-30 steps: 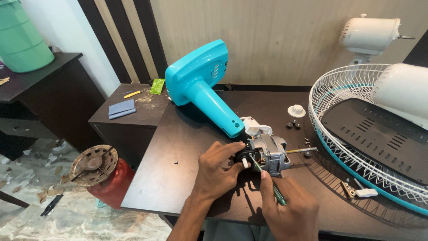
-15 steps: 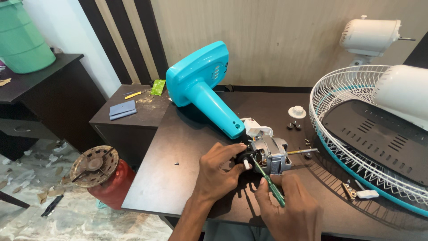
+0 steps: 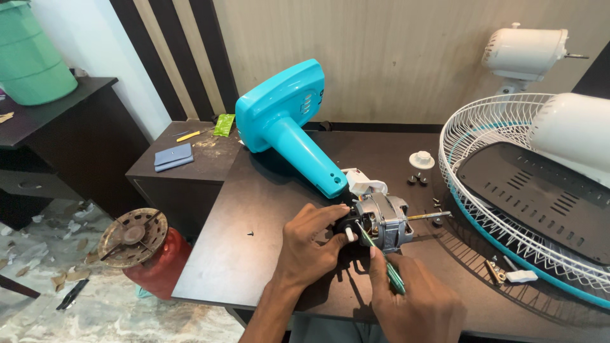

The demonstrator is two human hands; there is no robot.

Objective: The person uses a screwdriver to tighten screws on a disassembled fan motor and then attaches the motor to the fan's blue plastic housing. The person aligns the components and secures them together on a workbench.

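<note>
Your left hand (image 3: 311,248) steadies the motor (image 3: 380,219) near the bench's (image 3: 254,209) front edge, fingers curled on its end. Your right hand (image 3: 416,305) pinches a screwdriver (image 3: 381,260), tip at the motor. Grille (image 3: 508,209) already off; screws (image 3: 417,180) loose; motor not yet apart.

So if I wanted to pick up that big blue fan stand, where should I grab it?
Probably around the long round neck of the blue fan stand, coming from above. It lies tilted on the table, slim enough there to wrap a hand round, while its wide base looks too broad.
</note>
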